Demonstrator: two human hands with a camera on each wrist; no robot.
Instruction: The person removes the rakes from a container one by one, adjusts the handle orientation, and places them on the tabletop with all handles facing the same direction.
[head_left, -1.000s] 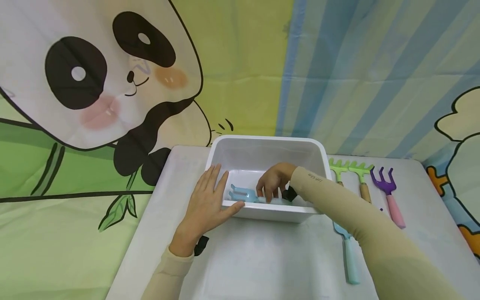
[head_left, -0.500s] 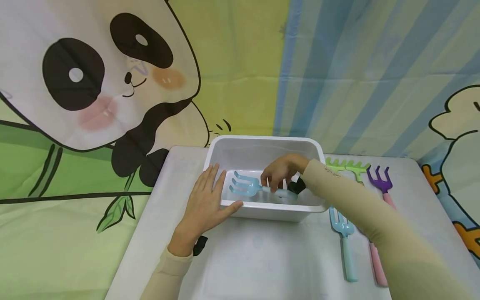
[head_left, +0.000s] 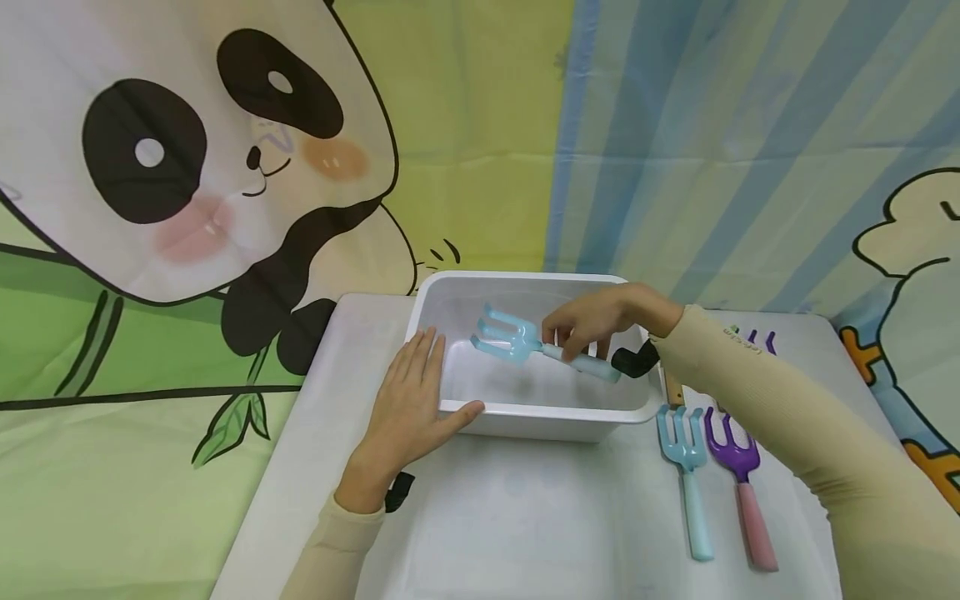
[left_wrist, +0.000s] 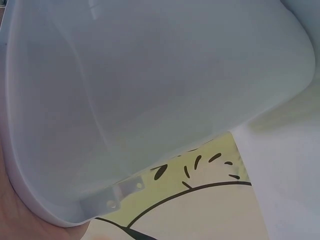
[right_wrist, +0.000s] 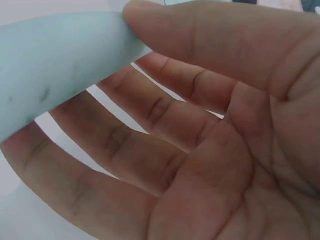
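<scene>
My right hand [head_left: 592, 321] holds a light blue garden hand fork [head_left: 517, 340] by its handle, above the floor of a white plastic bin [head_left: 540, 412]. The fork's tines point left and tilt upward. In the right wrist view, the thumb and fingertips pinch the pale handle [right_wrist: 60, 60] from both sides. My left hand [head_left: 408, 404] rests at the bin's front left corner, fingers straight along the left side and thumb on the front rim. The left wrist view shows the bin's wall [left_wrist: 165, 75] close up, with part of that hand at the lower left.
Right of the bin lie another light blue hand fork [head_left: 684, 454] and a purple fork with a pink handle [head_left: 738, 458]. A wooden handle [head_left: 673, 389] and more purple tines [head_left: 770, 342] show around my right sleeve. A panda-print cloth [head_left: 262, 167] hangs behind the table [head_left: 510, 517].
My right hand has lifted the blue hand fork from the bin floor, up and to the right, tilting its tines upward. The left hand has stayed on the bin.
</scene>
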